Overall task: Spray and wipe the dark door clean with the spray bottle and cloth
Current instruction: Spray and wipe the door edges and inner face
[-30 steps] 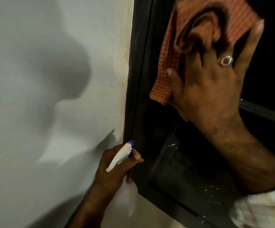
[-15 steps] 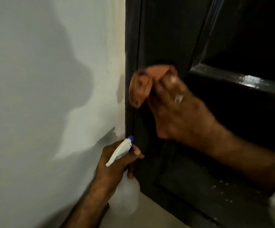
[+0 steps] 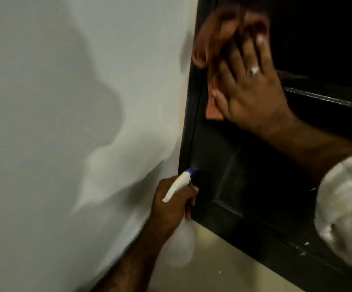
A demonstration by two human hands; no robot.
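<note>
Far left: pale wall [image 3: 55,102], bare, carrying soft shadows of the arms. Left hand [image 3: 172,204] low at the wall-door junction, fingers wrapped around the neck of the spray bottle [image 3: 178,187]; white head, blue nozzle tip aimed at the dark door [image 3: 244,186]. Translucent bottle body hangs below the fist, over the pale floor [image 3: 223,266]. Door dark, panelled, white specks near its lower right. Right hand [image 3: 253,98] fingers spread flat, pressing the orange cloth [image 3: 215,49] against the door's upper left, by the frame edge; cloth blurred. Light sleeve [image 3: 345,207] at far right.
</note>
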